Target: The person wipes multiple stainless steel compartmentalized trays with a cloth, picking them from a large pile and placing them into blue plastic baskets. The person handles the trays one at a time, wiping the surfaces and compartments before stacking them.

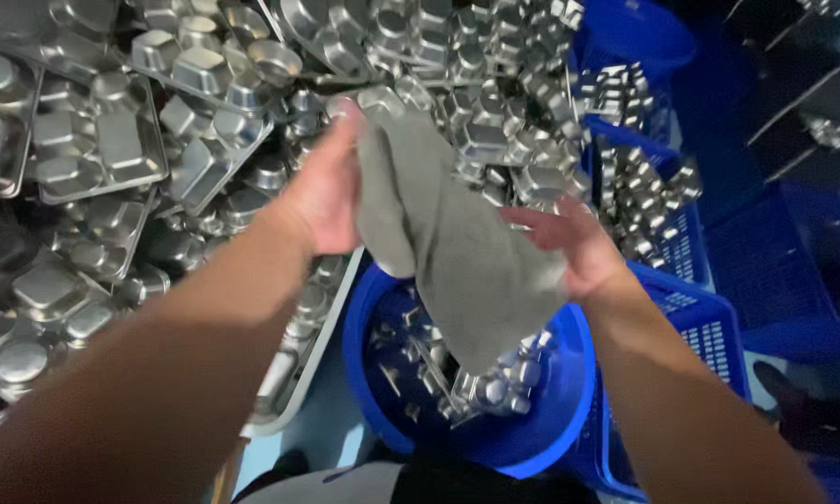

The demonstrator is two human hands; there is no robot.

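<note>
My left hand (322, 191) and my right hand (569, 245) both grip a grey cloth (443, 233), which is wrapped around something I cannot see. The cloth hangs over a round blue basin (555, 411) that holds several small steel pieces. My left hand pinches the cloth's upper end, my right hand holds its right side. Behind the cloth lies a big heap of compartmented steel trays (103, 149), piled upside down.
Blue plastic crates (709, 327) stand to the right, one with several small steel cups (639, 187) stacked in it. More steel trays (466, 65) fill the back. A long steel tray (298, 364) lies left of the basin. Dark shelves sit at the far right.
</note>
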